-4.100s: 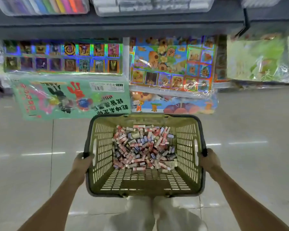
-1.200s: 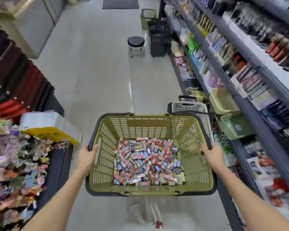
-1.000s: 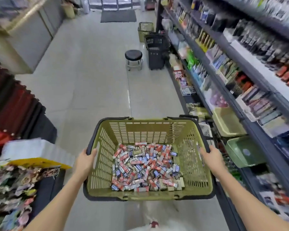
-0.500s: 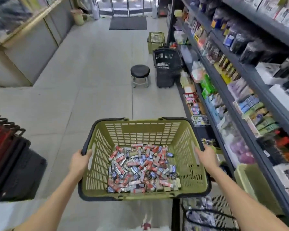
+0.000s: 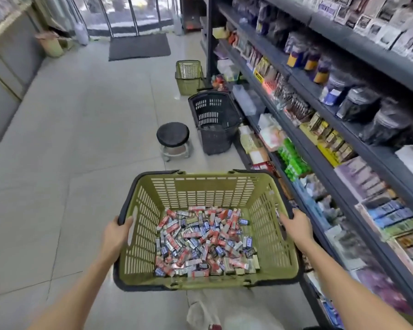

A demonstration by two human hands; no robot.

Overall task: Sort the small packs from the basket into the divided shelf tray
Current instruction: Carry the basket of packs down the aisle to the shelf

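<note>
Across the bottom of the basket (image 5: 200,191) lie the small packs (image 5: 204,241), a loose jumble of red, blue and silver wrappers that reaches from the left wall to the right wall and piles up against the near wall. The basket is olive green with slotted sides and a dark rim, and it is carried level above the floor (image 5: 81,139), not resting on anything.

The left hand (image 5: 116,235) grips the left edge of the basket beside the handle slot, thumb up at the dark rim and palm against the outer wall. The right hand (image 5: 296,226) grips the right edge, its fingers curled over the rim. Both bare forearms run back toward the bottom corners of the view, and light trousers (image 5: 236,315) show just below the basket.

On the pale tiled floor farther along stand a low round black stool (image 5: 173,134), just beside it a black basket (image 5: 215,120), and beyond that another green basket (image 5: 188,77). Dark shelves (image 5: 367,50) crowded with packaged goods line the right side of the aisle. At the far end a dark doormat (image 5: 138,46) lies before glass doors (image 5: 129,13).
</note>
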